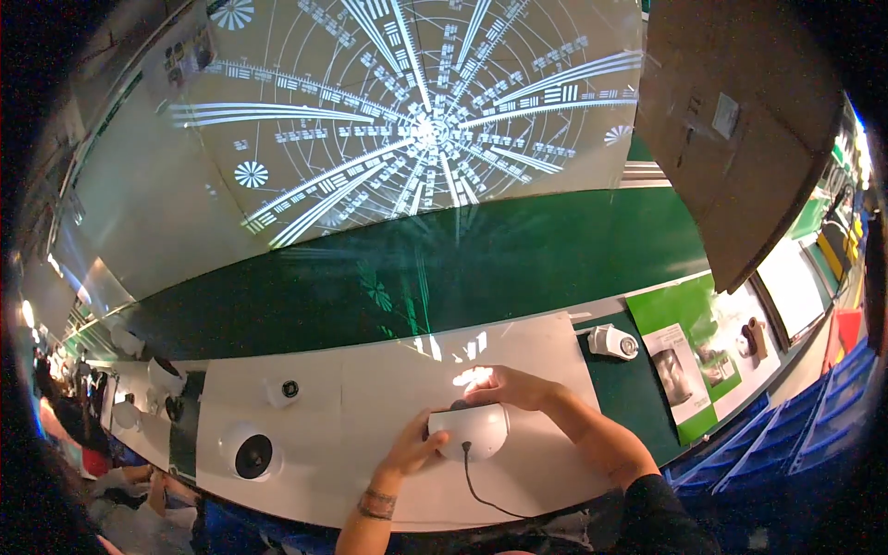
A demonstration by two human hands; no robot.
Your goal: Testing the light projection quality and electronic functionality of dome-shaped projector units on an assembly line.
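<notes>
A white rounded projector (479,433) with a black cable (472,483) at its near side rests on the white bench top. My left hand (416,449) is closed around its left side, the thumb lying on the casing. At its far side my right hand (504,387) has its fingers curled about the dark lens part (460,404), which they partly hide. Bright light falls on the right fingertips and on the bench just beyond. A glowing test pattern (425,129) of lines, rings and bars covers the pale board ahead.
To the left sit a white device with a round black face (252,456) and a smaller white one (283,392). On the right are a white device (612,343), a green-and-white printed sheet (680,370), a brown cardboard panel (740,120) and blue crates (786,435). Another person's hand (139,474) shows far left.
</notes>
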